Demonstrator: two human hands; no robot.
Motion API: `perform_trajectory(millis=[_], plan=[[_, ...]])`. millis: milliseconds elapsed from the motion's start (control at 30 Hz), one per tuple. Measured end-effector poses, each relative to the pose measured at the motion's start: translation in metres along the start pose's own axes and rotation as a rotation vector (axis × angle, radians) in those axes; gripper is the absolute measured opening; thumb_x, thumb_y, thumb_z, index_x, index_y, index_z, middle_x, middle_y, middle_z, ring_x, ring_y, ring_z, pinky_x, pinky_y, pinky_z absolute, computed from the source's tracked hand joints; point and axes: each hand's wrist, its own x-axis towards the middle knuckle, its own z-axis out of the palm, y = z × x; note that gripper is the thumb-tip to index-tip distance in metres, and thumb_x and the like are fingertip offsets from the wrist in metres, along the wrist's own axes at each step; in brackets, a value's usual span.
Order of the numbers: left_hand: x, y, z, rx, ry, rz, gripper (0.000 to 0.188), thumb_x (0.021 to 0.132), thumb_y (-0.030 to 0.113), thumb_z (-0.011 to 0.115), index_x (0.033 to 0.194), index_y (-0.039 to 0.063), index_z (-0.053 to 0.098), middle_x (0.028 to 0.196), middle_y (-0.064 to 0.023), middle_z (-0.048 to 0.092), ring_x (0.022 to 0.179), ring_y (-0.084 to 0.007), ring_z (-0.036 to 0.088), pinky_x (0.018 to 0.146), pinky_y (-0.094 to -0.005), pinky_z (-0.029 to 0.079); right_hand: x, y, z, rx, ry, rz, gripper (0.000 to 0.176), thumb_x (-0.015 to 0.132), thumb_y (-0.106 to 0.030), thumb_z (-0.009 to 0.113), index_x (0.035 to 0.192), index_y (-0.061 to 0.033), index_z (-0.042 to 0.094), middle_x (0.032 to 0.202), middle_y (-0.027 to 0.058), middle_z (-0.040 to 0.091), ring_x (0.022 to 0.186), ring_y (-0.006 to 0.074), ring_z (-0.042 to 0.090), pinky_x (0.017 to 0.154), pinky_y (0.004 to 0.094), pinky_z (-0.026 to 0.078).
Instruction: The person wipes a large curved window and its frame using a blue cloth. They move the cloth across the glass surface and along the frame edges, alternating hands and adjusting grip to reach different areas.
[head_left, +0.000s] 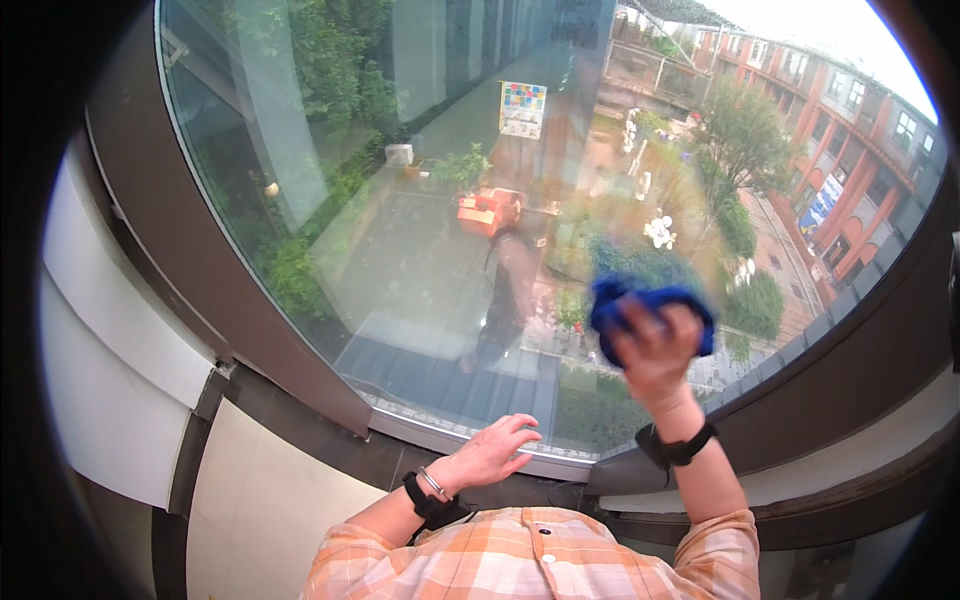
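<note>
A bunched blue cloth (651, 307) is in my right hand (660, 349), up against the window glass (420, 247) on the right side. Both the hand and the cloth are blurred. My left hand (491, 450) holds nothing; its fingers are apart and slightly curled, low down near the bottom of the window frame (480, 439). Whether it touches the frame I cannot tell. A black strap circles each wrist, and a metal bangle sits on the left one. The glass carries a faint reflection of a person.
Dark frame posts (202, 225) bound the glass on the left and the lower right. White wall panels (112, 360) stand at the left, above a pale floor tile (262, 502) with dark edging. Past the glass are a planted courtyard (645, 195) and a brick building (862, 142).
</note>
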Motion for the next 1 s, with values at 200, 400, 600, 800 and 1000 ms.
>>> perform_trajectory(millis=[200, 400, 600, 800, 1000], plan=[[-0.005, -0.005, -0.007, 0.034, 0.032, -0.020, 0.029, 0.087, 0.016, 0.063, 0.113, 0.004, 0.059, 0.126, -0.0132, 0.051, 0.116, -0.0328, 0.051, 0.096, -0.0406, 0.046, -0.058, 0.043, -0.021, 0.024, -0.014, 0.059, 0.014, 0.087, -0.028, 0.056, 0.099, -0.0224, 0.063, 0.128, 0.0037, 0.059, 0.119, 0.0304, 0.049, 0.103, 0.0522, 0.031], [-0.004, -0.001, -0.003, 0.005, 0.010, 0.000, 0.030, 0.086, 0.014, 0.064, 0.114, 0.005, 0.058, 0.126, -0.0140, 0.052, 0.117, -0.0330, 0.051, 0.097, -0.0405, 0.045, -0.020, 0.164, -0.069, -0.266, 0.611, 0.844, 0.047, 0.084, -0.009, 0.068, 0.128, 0.0036, 0.053, 0.135, 0.0255, 0.050, 0.124, 0.0426, 0.046, 0.106, 0.0487, 0.033], [0.010, 0.007, -0.002, 0.044, 0.045, 0.067, 0.031, 0.085, 0.013, 0.064, 0.114, 0.004, 0.058, 0.124, -0.0132, 0.053, 0.115, -0.0328, 0.052, 0.094, -0.0408, 0.047, -0.018, 0.064, -0.030, -0.188, 0.124, 0.293, 0.032, 0.086, -0.022, 0.056, 0.116, -0.0165, 0.065, 0.124, 0.0102, 0.060, 0.121, 0.0401, 0.047, 0.106, 0.0543, 0.034], [0.001, 0.006, -0.006, 0.056, 0.031, 0.040, 0.029, 0.085, 0.013, 0.064, 0.111, 0.002, 0.059, 0.121, -0.0132, 0.054, 0.112, -0.0323, 0.053, 0.093, -0.0406, 0.047, -0.037, 0.007, -0.019, 0.066, -0.188, -0.054, 0.010, 0.079, -0.017, 0.061, 0.085, -0.0229, 0.065, 0.128, -0.0032, 0.061, 0.123, 0.0257, 0.049, 0.110, 0.0465, 0.023], [-0.009, 0.001, -0.004, 0.047, 0.046, 0.021, 0.027, 0.085, 0.013, 0.065, 0.109, 0.002, 0.060, 0.120, -0.0128, 0.054, 0.112, -0.0322, 0.053, 0.093, -0.0405, 0.047, 0.066, 0.090, -0.054, -0.101, 0.397, 0.375, 0.035, 0.081, -0.012, 0.060, 0.116, -0.0136, 0.065, 0.128, 0.0192, 0.055, 0.124, 0.0424, 0.045, 0.107, 0.0524, 0.028]])
